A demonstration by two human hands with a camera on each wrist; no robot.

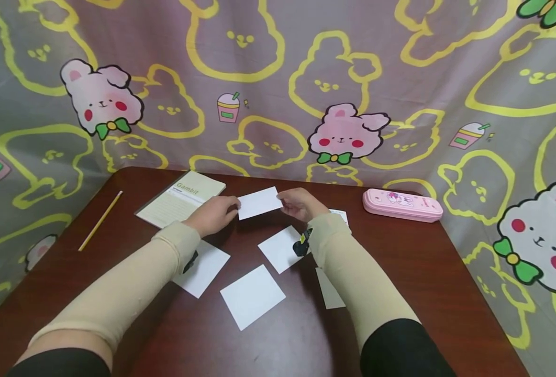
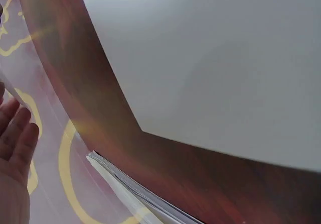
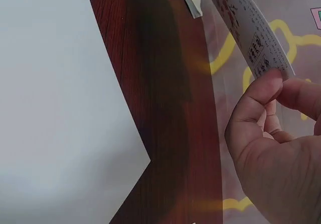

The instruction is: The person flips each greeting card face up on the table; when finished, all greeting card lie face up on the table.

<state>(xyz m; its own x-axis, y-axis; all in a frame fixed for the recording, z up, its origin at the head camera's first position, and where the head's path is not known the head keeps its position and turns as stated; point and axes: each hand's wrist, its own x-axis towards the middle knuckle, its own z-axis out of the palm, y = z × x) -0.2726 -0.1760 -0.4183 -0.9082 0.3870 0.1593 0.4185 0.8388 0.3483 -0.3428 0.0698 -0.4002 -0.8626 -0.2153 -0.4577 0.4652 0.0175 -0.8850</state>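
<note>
Both hands hold up a small card (image 1: pixel 259 203), white on the side facing the head camera. My left hand (image 1: pixel 214 215) grips its left edge, and my right hand (image 1: pixel 301 203) pinches the right edge between thumb and fingers. Print with red drawings and dark characters shows on the card's other face (image 3: pixel 251 35) in the right wrist view. Beneath the hands lie white square sheets: one under the left wrist (image 1: pixel 208 264), one by the right wrist (image 1: pixel 278 248) and one at the middle front (image 1: pixel 253 297). In the left wrist view the left hand's fingers (image 2: pixel 20 143) show only at the edge.
A notebook marked Gambit (image 1: pixel 184 196) lies behind the left hand, and a yellow pencil (image 1: pixel 101 220) farther left. The pink pencil case (image 1: pixel 402 204) sits back right. Another sheet (image 1: pixel 327 290) is partly hidden under the right forearm; one more (image 1: pixel 341 215) peeks out behind it. A patterned curtain (image 1: pixel 268 94) closes the back.
</note>
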